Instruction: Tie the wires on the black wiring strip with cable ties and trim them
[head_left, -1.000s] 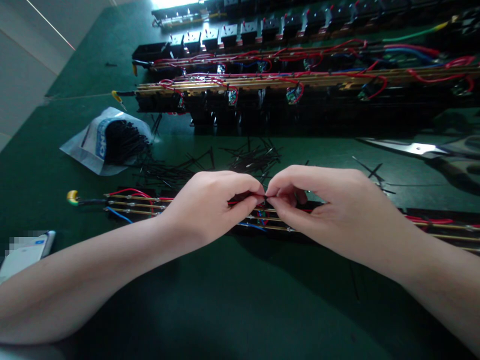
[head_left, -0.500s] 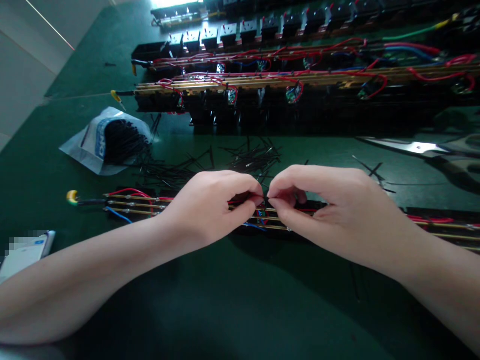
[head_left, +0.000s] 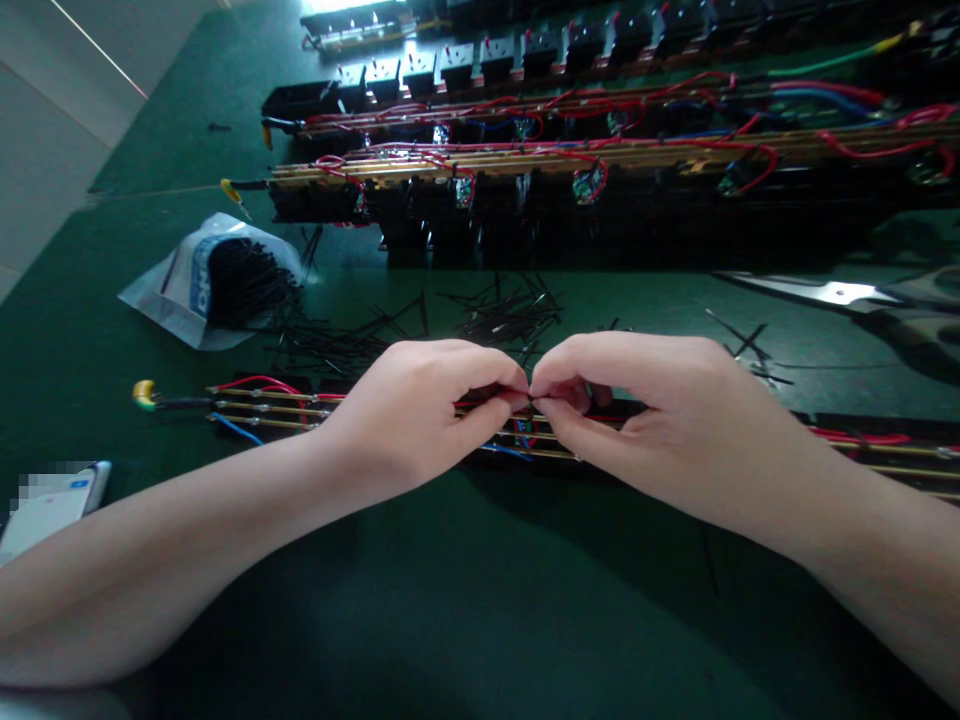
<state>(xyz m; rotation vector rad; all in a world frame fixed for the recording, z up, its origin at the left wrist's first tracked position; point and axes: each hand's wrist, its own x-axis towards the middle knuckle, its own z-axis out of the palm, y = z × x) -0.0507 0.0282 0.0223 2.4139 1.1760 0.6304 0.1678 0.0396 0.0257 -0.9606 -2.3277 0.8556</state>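
Observation:
My left hand (head_left: 427,415) and my right hand (head_left: 667,425) meet fingertip to fingertip over the nearest wired strip (head_left: 255,407), which has brass bars, red and blue wires and a black body. Thumb and forefinger of each hand are pinched together. Between them shows a tiny dark bit of a black cable tie (head_left: 531,400), mostly hidden by the fingers. A small circuit board (head_left: 523,432) sits on the strip just below the fingertips. My hands and wrists cover much of the strip.
Behind my hands lie scattered black cable tie pieces (head_left: 510,315) and an open plastic bag (head_left: 169,290) of black ties. Scissors (head_left: 832,292) rest at right, a phone (head_left: 49,515) at left. More wired strips (head_left: 480,170) run across the back of the green table (head_left: 450,600).
My right fingertips have moved slightly left, closing the small gap to my left fingertips. The left hand and the strip have hardly moved.

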